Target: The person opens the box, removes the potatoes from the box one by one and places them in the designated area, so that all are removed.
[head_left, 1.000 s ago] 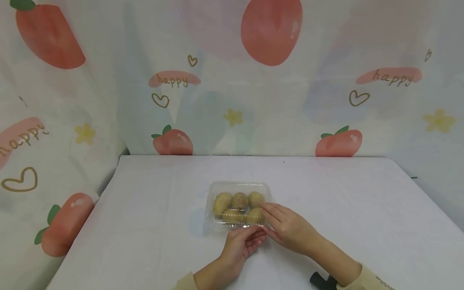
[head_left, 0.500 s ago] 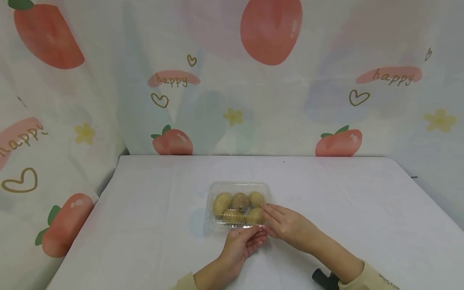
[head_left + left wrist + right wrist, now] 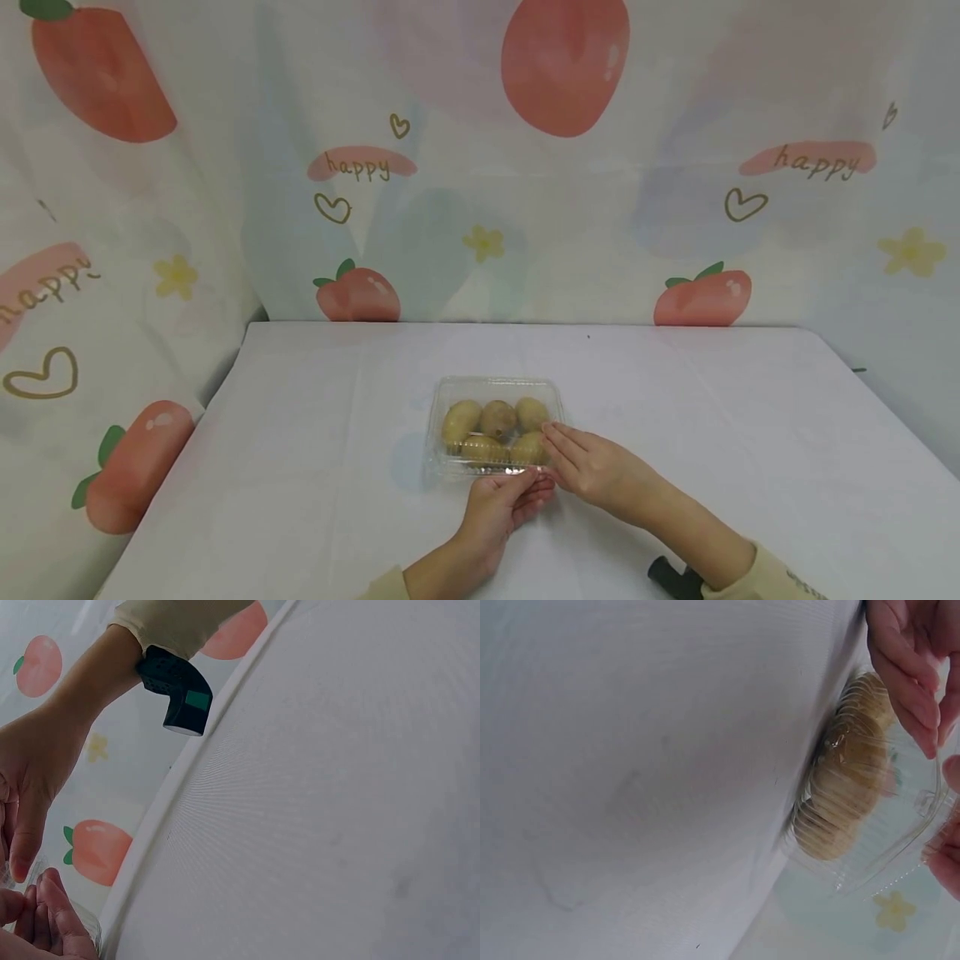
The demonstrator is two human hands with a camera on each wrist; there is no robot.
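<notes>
A clear plastic clamshell box (image 3: pixel 444 467) sits on the white table, with several oval, yellow-brown pieces of produce (image 3: pixel 498 418) inside. My left hand (image 3: pixel 495 512) is at the box's front edge. In the right wrist view, its thumb and fingers pinch the thin plastic rim (image 3: pixel 939 772). At the front right corner, my right hand (image 3: pixel 600 475) holds the lid's edge between thumb and fingers, its fingertips lying over the top. The lid lies over the produce. In the left wrist view both hands meet at the lower left, and the box is mostly hidden behind them.
The white cloth-covered table (image 3: pixel 300 417) extends around the box on all sides. Behind it hangs a curtain (image 3: pixel 570 217) printed with fruit, hearts and flowers. A dark wrist camera (image 3: pixel 675 577) is strapped at the right sleeve.
Over the last second the right thumb has drawn in slightly toward the box's corner. The box and my left hand stay nearly where they were.
</notes>
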